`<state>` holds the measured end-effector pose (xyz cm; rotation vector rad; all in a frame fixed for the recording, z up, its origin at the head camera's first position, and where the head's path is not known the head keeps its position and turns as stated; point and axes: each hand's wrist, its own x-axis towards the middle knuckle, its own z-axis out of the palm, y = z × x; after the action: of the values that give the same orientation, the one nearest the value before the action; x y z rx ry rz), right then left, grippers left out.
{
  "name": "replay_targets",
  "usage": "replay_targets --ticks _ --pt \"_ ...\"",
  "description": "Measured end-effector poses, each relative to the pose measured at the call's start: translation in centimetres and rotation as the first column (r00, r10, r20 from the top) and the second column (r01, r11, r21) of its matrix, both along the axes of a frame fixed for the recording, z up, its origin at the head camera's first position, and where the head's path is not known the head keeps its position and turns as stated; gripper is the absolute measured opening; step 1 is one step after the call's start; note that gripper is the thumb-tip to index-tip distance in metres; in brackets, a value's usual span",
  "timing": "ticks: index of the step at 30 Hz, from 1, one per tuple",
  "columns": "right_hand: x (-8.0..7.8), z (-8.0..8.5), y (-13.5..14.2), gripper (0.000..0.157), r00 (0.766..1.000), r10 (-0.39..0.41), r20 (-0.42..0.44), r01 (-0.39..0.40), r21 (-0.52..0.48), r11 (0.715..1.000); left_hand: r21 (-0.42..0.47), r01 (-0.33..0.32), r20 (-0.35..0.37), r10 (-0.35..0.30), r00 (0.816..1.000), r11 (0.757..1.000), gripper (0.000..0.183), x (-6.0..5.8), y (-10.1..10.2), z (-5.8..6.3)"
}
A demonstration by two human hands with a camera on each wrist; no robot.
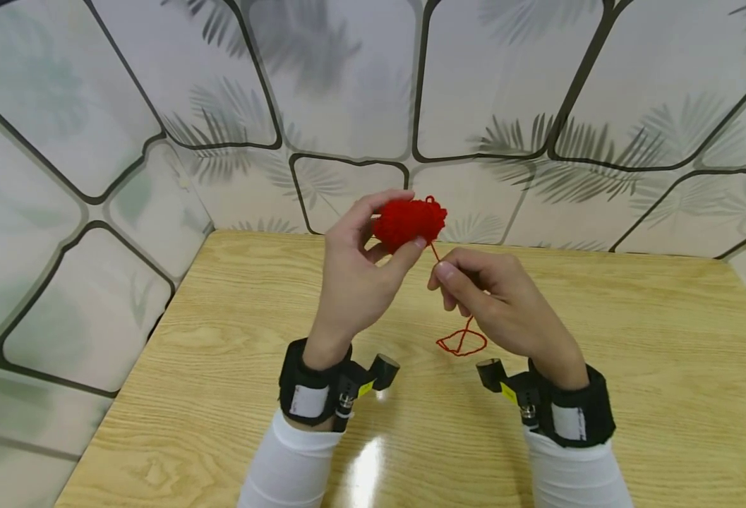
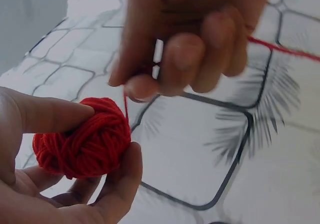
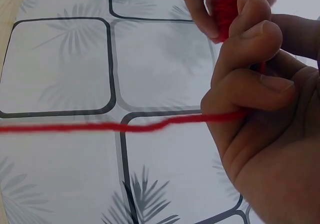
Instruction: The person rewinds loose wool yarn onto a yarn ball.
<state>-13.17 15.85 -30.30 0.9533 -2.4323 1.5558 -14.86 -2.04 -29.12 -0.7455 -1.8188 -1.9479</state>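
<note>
A ball of red yarn (image 1: 409,222) is held up above the table by my left hand (image 1: 363,271), its thumb and fingers curled round the sides. From the ball a short taut strand runs to my right hand (image 1: 500,296), which pinches it between thumb and index finger. In the left wrist view, the yarn ball (image 2: 85,139) shows its wound layers, with the right hand (image 2: 190,39) just above it. The yarn's tail (image 3: 150,126) passes through the curled right fingers in the right wrist view. Below that hand, the loose end forms a loop (image 1: 461,343) over the wooden surface.
The wooden table (image 1: 220,339) spreads beneath both hands. Behind it and on the left stand pale panels (image 1: 347,77) with dark outlines and leaf prints. Each wrist wears a black strap (image 1: 312,388) with a small camera.
</note>
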Motion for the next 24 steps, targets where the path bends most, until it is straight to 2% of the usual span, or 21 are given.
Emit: replay_targets --ticks 2,4,7,8,13,20,24 --pt "0.05 0.03 -0.01 0.013 1.000 -0.004 0.005 0.004 0.005 1.000 -0.078 -0.117 -0.072 0.112 0.991 0.990 0.038 -0.09 0.11 -0.27" --pt "0.11 0.04 -0.04 0.013 1.000 -0.006 0.006 0.006 0.007 1.000 -0.138 -0.225 -0.124 0.209 0.970 0.964 0.035 -0.14 0.19 -0.49" --pt "0.20 0.04 -0.16 0.013 1.000 -0.001 0.004 0.001 0.008 1.000 -0.185 -0.322 -0.130 0.302 0.944 0.928 0.031 -0.10 0.26 -0.68" --pt "0.22 0.04 -0.22 0.013 1.000 0.002 0.003 -0.002 0.008 1.000 -0.188 -0.327 -0.110 0.311 0.944 0.926 0.031 -0.07 0.31 -0.71" --pt "0.30 0.01 -0.47 0.014 1.000 0.018 0.000 -0.018 0.014 1.000 -0.144 -0.285 0.001 0.288 0.958 0.948 0.034 0.00 0.48 -0.73" --pt "0.30 -0.13 -0.79 0.014 0.999 0.050 -0.012 -0.050 0.017 0.999 -0.071 -0.186 0.060 0.190 0.980 0.980 0.037 -0.07 0.24 -0.62" --pt "0.29 -0.20 -0.90 0.014 0.999 0.046 -0.023 -0.046 0.025 0.999 -0.061 -0.126 0.129 0.133 0.983 0.990 0.036 0.04 0.33 -0.56"
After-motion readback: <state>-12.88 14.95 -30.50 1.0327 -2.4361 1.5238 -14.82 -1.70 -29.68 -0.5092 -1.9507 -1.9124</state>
